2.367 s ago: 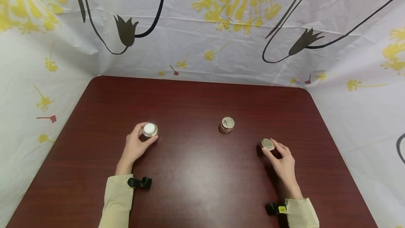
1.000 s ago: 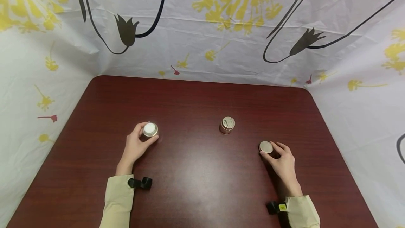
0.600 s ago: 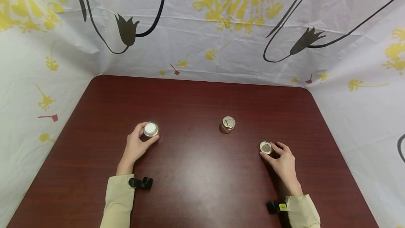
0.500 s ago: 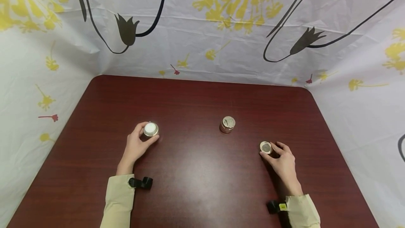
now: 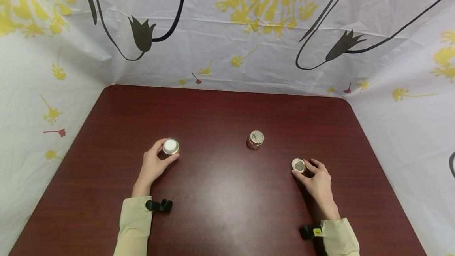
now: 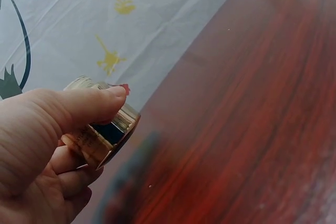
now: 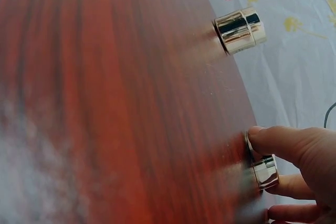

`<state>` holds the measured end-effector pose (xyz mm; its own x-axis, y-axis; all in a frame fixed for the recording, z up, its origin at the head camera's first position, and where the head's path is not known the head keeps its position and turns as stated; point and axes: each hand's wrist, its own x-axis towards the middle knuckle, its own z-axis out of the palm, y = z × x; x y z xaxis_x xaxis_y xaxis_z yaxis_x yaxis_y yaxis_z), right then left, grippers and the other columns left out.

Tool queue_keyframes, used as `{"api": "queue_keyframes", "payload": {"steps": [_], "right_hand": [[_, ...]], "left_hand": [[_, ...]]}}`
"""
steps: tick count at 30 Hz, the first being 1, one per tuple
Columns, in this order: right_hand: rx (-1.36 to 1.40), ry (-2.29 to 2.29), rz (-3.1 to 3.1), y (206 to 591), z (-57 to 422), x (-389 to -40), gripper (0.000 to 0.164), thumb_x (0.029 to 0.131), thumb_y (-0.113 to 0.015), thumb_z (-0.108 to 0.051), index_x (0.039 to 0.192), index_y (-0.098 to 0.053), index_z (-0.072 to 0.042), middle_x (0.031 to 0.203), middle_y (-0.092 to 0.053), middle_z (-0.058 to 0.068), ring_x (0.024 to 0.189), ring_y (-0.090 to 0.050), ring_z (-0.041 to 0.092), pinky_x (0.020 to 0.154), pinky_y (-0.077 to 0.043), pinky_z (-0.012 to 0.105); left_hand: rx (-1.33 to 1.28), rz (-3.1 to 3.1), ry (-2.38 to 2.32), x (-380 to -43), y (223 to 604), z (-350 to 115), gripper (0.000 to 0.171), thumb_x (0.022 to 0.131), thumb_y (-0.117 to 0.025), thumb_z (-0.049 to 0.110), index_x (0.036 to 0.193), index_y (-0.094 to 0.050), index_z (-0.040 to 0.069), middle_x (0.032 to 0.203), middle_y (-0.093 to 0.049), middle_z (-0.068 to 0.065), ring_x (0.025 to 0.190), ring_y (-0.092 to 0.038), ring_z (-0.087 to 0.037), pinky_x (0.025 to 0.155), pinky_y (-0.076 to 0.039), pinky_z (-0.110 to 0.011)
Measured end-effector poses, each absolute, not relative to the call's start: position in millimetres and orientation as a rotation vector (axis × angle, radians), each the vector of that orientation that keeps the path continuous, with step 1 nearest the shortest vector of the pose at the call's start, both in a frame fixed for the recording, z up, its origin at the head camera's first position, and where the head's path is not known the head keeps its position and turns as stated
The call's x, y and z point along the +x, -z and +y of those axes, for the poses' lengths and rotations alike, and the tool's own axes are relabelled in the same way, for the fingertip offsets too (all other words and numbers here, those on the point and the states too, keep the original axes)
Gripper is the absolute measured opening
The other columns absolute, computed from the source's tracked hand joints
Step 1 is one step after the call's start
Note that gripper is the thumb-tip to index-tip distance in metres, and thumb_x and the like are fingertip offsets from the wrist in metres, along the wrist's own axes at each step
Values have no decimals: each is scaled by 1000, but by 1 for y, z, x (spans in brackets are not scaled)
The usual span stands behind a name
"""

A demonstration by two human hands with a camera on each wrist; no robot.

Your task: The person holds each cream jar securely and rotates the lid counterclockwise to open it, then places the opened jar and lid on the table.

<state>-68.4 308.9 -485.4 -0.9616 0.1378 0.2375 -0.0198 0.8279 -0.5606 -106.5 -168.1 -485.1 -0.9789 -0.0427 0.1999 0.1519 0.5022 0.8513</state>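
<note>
My left hand (image 5: 152, 166) grips a small gold jar (image 5: 171, 147) with a round white top, thumb on one side and fingers on the other. In the left wrist view the jar (image 6: 113, 132) appears slightly off the table, with its blurred reflection apart from the base. Over on the right, my right hand (image 5: 318, 183) pinches a short gold cap-like piece (image 5: 298, 165) between thumb and fingers. Seen from above, this piece has a pale rim around a greyer middle. A closed gold jar (image 5: 256, 140) stands untouched between the hands, farther back; the right wrist view shows its shiny side (image 7: 239, 31).
All of this is on a dark red wooden table (image 5: 213, 216) with rounded far corners. A white cloth (image 5: 199, 50) printed with flowers hangs behind it and along both sides. Black wrist straps (image 5: 158, 206) are worn on both forearms.
The right hand has brought the gold piece slightly left and nearer me; its top now shows a grey middle inside a pale rim. The left hand's jar has shifted slightly right and nearer.
</note>
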Motion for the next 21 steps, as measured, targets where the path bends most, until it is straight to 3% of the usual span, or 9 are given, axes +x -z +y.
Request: {"api": "queue_keyframes", "payload": {"steps": [21], "right_hand": [[-71,-839,-2736,482,307,-68,54,70,-83,-13,114,-62,10,119,-50,34,109,-46,50,85,-41,61]], "left_hand": [[-73,-2569,1470,-107,494,-168,60,72,-81,9,124,-53,-4,126,-53,-28,115,-53,-38,99,-38,-53]]}}
